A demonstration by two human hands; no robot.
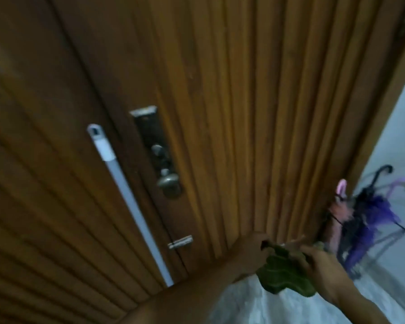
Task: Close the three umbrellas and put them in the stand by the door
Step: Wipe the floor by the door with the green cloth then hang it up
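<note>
Green fabric umbrella (pixel 288 274), folded and crumpled, sits at five o'clock in my view, held between both hands. My left hand (pixel 255 251) has its grip closed on the upper end; my right hand (pixel 325 270) has its grip clamped on the cloth. At three o'clock, beside the brown wooden door (pixel 197 113), the black wire stand (pixel 384 239) holds pink (pixel 337 216), black (pixel 360 206) and purple umbrellas (pixel 379 213).

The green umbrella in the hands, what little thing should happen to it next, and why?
Probably carry the green umbrella right toward the stand. It looks folded and bunched between the left hand and right hand, and the stand by the door already holds pink, black and purple umbrellas. The picture is blurry, so I can't tell if it's strapped shut.
</note>
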